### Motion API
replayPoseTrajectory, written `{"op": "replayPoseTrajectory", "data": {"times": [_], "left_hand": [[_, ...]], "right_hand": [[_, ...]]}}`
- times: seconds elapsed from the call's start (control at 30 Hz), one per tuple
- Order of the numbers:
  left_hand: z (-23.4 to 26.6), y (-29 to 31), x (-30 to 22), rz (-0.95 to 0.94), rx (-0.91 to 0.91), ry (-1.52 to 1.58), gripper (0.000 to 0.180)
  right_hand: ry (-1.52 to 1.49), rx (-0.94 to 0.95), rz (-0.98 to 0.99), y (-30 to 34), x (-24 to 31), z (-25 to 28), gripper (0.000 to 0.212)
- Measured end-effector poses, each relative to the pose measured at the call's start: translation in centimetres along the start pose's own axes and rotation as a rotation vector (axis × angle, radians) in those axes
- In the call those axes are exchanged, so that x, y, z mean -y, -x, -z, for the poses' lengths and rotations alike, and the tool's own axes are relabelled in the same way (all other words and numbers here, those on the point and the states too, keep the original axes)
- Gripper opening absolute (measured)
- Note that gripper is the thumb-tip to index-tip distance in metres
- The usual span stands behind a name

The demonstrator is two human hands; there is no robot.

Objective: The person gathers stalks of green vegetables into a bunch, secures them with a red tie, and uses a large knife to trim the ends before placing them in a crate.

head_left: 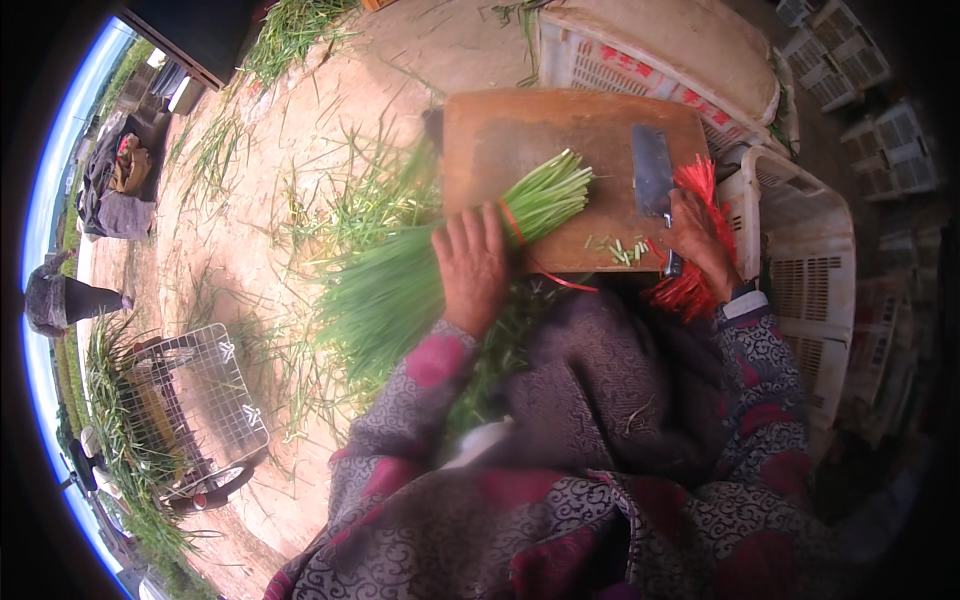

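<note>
A thick bunch of garlic chives lies with its pale cut ends on the wooden board and its leaves fanning off the left side. Near the cut ends a red tie circles it, a loose tail trailing over the board's near edge. My left hand grips the bunch from above, just left of the tie. At the board's right, a cleaver points its wide blade away from me. My right hand is closed over its handle, beside a bundle of red ties. Short trimmed pieces lie near the blade.
White plastic crates stand close on the right, and another crate behind the board. Loose chives litter the ground to the left. A wire basket of greens, on what looks like a parked cart, stands at far left.
</note>
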State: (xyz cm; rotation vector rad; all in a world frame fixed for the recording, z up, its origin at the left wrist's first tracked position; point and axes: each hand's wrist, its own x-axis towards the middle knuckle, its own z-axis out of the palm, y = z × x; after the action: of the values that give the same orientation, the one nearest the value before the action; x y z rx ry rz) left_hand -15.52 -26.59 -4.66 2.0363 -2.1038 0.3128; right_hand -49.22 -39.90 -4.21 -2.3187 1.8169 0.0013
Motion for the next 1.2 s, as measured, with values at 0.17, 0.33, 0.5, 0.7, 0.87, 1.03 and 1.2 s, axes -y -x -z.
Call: {"op": "replayPoseTrajectory", "data": {"times": [0.17, 0.33, 0.5, 0.7, 0.87, 1.03, 1.2], "left_hand": [[0.7, -0.3, 0.0, 0.036, 0.079, 0.035, 0.083], [0.6, -2.8, 0.3, -0.068, 0.054, 0.124, 0.103], [-1.5, -8.9, -1.4, -0.179, 0.061, 0.257, 0.119], [-3.7, -10.7, -0.4, -0.149, 0.195, 0.348, 0.125], [-3.7, -10.8, 1.0, -0.132, 0.334, 0.255, 0.129], [-2.4, -12.6, -0.1, -0.034, 0.461, 0.201, 0.123], [-4.4, -13.6, 0.1, -0.035, 0.43, 0.191, 0.092]], "right_hand": [[-0.402, -0.128, 0.073, 1.5, 1.8, 2.5, 0.072], [-1.048, 0.157, -0.09, 0.2, -0.2, 4.3, 0.047], [-0.638, -0.243, 0.061, -0.6, 3.9, 5.9, 0.037], [-0.3, -0.469, 0.376, -1.6, 6.1, -0.2, 0.038], [-0.554, -0.114, 0.315, -1.8, 8.4, 1.8, 0.032], [-0.566, -0.277, 0.26, 0.5, 9.5, 4.3, 0.029], [-0.487, -0.16, 0.263, 2.5, 11.4, 2.8, 0.035]]}}
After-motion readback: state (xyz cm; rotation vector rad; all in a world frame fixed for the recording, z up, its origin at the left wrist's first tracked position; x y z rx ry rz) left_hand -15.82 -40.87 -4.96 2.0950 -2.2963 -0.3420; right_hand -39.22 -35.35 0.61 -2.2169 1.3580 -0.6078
